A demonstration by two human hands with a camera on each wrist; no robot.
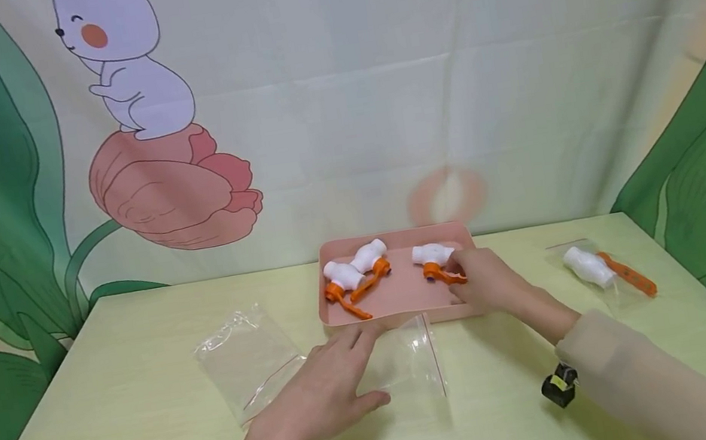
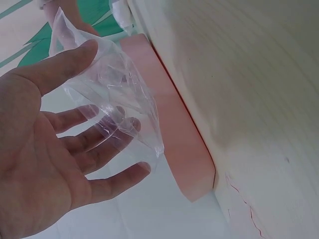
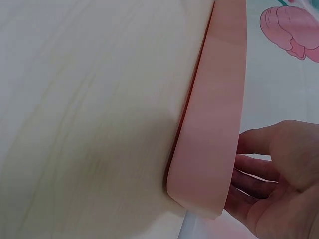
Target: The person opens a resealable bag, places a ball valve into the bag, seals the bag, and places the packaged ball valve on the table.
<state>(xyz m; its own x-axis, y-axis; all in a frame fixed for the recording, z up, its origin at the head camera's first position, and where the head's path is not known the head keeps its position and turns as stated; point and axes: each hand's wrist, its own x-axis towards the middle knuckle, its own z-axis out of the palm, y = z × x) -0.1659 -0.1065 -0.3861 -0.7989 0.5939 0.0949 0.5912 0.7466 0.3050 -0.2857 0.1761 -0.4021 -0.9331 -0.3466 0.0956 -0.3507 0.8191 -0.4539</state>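
Only head view shows right hand (image 1: 488, 280) seemingly touching orange-handled valve (image 1: 432, 255)

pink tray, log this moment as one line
left hand: spread at clear bag | right hand: at rightmost valve in pink tray, grip unclear | bagged valve: on table, right

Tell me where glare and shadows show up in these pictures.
Head view: glints on the clear bag at the left hand, soft shadows on the table; left wrist: bright highlights on that bag; right wrist: a soft shadow on the table beside the pink tray.
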